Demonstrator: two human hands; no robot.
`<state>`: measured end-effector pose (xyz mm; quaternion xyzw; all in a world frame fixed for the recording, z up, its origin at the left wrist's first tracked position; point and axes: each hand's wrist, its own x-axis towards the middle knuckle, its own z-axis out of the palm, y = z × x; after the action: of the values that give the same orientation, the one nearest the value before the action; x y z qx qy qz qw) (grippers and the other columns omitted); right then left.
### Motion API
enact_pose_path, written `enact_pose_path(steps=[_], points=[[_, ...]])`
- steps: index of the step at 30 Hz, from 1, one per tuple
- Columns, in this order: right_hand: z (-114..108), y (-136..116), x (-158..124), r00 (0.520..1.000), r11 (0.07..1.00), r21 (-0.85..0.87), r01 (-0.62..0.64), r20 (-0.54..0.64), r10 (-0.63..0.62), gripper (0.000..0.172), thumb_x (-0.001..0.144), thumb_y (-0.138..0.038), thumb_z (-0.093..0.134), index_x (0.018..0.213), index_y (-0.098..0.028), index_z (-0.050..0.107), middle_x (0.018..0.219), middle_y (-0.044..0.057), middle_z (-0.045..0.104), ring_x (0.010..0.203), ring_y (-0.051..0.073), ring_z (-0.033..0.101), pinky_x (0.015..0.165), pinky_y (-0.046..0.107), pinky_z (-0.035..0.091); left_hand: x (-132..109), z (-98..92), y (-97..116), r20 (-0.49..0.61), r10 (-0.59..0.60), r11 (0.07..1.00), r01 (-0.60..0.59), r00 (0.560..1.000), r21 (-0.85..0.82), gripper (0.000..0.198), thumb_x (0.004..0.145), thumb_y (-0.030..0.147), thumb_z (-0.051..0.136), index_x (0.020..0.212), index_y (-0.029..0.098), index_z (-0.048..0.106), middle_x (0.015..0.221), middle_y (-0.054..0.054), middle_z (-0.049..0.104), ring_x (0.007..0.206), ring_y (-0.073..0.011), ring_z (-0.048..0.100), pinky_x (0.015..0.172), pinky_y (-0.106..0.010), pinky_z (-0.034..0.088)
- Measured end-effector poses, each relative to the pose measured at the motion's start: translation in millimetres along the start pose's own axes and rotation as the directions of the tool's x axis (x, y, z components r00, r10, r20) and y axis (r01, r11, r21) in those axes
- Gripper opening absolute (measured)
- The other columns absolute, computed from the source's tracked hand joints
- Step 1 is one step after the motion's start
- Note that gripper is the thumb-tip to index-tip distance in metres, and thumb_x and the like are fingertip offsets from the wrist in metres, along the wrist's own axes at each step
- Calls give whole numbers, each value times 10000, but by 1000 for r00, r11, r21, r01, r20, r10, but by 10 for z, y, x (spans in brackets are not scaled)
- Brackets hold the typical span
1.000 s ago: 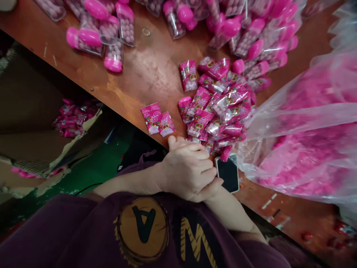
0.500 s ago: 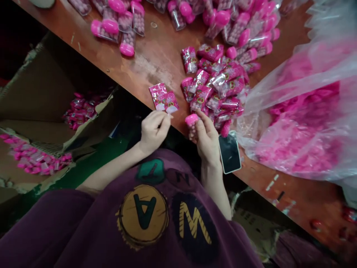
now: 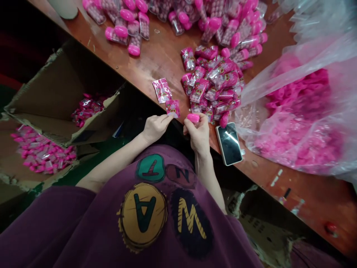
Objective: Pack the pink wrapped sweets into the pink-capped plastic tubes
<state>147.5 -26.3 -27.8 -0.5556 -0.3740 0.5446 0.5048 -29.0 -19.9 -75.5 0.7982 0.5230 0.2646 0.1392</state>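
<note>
My left hand (image 3: 156, 127) pinches a small pink printed sleeve (image 3: 173, 108) by its lower edge at the table's near edge. My right hand (image 3: 198, 134) is closed round a clear candy tube whose pink cap (image 3: 193, 118) pokes out above the fingers. Another flat pink sleeve (image 3: 162, 90) lies on the wooden table (image 3: 156, 63) just beyond the left hand. A heap of wrapped pink tubes (image 3: 216, 87) sits right behind the right hand.
Unwrapped pink-capped tubes (image 3: 131, 31) lie scattered along the far side. A large clear bag of pink caps (image 3: 301, 111) fills the right. A phone (image 3: 229, 144) lies by my right wrist. Left of the table an open cardboard box (image 3: 64, 108) holds wrapped tubes.
My hands were clasped together a second ago; they parted. The right hand now holds a capped tube and the left has picked up one pink sleeve off the table edge.
</note>
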Motion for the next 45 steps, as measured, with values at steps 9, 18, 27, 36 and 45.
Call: enact_pose_path(steps=[9, 18, 27, 36, 45], points=[[198, -95, 212, 999, 999, -18, -33, -7, 33, 394, 770, -412, 801, 960, -239, 502, 723, -85, 553, 540, 63, 504, 480, 203, 430, 13, -247, 214, -225, -13, 927, -72, 974, -368, 260, 975, 341, 634, 1137, 199, 781, 1097, -140, 810, 844, -196, 779, 685, -290, 520], [161, -159, 254, 964, 967, -153, 206, 204, -173, 416, 799, -361, 788, 1090, -264, 506, 953, -38, 576, 825, 114, 593, 778, 276, 556, 273, -577, 314, 370, -452, 149, 477, 812, -866, 333, 789, 447, 847, 759, 141, 721, 551, 16, 567, 445, -55, 449, 421, -199, 291], [301, 45, 258, 992, 992, -33, 119, 44, -117, 530, 743, -512, 844, 1102, -286, 527, 915, -33, 585, 776, 120, 590, 722, 271, 562, 337, -410, 318, 390, -590, -55, 446, 707, -893, 333, 711, 342, 907, 635, 123, 668, 518, 20, 560, 440, -43, 453, 411, -190, 304], [366, 91, 281, 988, 979, -132, 152, 12, -152, 411, 811, -502, 769, 1080, -293, 538, 833, -29, 517, 697, 120, 526, 613, 248, 514, 425, -382, 343, 475, -636, -134, 519, 608, -844, 387, 720, 338, 908, 608, 140, 595, 494, 22, 567, 384, -43, 450, 369, -187, 285], [301, 39, 376, 989, 990, -80, 119, 103, -110, 459, 843, -565, 739, 1129, -312, 484, 877, -29, 531, 666, 114, 549, 538, 242, 476, 405, -526, 292, 524, -558, -238, 482, 643, -844, 285, 836, 271, 822, 671, 122, 643, 555, -4, 599, 476, -60, 534, 450, -187, 362]])
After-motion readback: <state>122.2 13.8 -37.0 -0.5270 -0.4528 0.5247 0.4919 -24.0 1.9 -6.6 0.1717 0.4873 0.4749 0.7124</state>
